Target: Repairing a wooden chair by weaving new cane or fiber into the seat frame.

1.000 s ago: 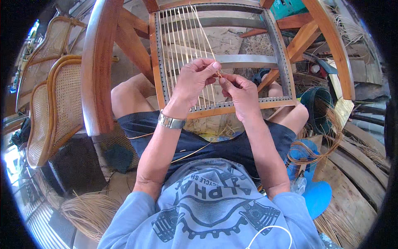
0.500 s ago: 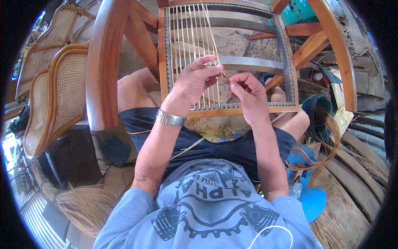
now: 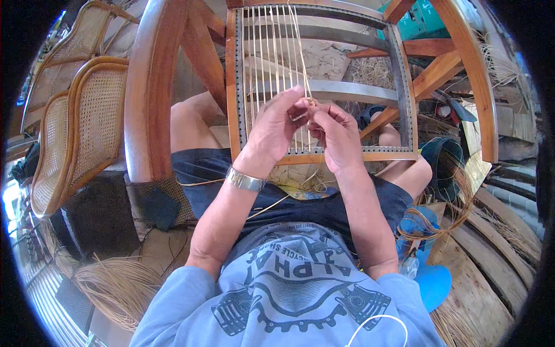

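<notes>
A wooden chair frame [image 3: 376, 155] stands before me, its seat opening edged with a row of small holes. Pale cane strands [image 3: 276, 58] run lengthwise across the left part of that opening. Over the near half of the opening, my left hand [image 3: 272, 128] is closed, thumb and fingers pinching a cane strand [image 3: 303, 63] that runs up to the far rail. My right hand [image 3: 341, 139] meets it fingertip to fingertip, also pinched on the strand. The fingers hide exactly how the strand passes between them.
Chair backs with woven cane [image 3: 99, 110] lean at the left. A bundle of cane [image 3: 118, 289] lies at lower left. On the right are a dark bucket [image 3: 442, 168] with cane hanging from it, a blue plastic thing [image 3: 435, 286] and wooden planks [image 3: 468, 289]. A green crate [image 3: 421, 22] sits at the back.
My hands have come together: the left shifted slightly right, the right moved left and up to meet it at the strand. The chair frame appears slightly shifted in view.
</notes>
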A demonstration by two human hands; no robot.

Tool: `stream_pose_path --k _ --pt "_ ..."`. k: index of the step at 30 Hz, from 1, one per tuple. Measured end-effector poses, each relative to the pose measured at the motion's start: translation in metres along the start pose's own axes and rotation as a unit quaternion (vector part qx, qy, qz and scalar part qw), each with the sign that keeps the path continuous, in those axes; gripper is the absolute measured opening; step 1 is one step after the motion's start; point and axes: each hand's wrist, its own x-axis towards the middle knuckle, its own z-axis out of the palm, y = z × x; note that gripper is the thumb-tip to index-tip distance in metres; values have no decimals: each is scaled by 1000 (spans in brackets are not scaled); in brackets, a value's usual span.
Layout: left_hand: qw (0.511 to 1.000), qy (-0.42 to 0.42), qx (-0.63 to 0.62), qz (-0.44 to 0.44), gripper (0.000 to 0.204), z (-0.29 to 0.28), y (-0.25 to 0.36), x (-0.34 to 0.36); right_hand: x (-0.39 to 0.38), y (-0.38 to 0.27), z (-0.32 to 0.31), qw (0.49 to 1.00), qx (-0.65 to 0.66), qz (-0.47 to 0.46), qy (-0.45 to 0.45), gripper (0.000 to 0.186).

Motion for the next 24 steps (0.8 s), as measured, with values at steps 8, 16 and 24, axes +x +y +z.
stream_pose_path --k 8,16,24 --pt "996 -31 -84 -29 12 -12 -14 8 -4 -2 4 997 4 63 -34 8" --pt "996 -77 -12 -53 12 -17 -5 22 4 2 -8 989 85 112 -43 19" --pt "996 -79 -3 -50 12 -14 1 21 -2 -14 9 996 11 90 -21 18"
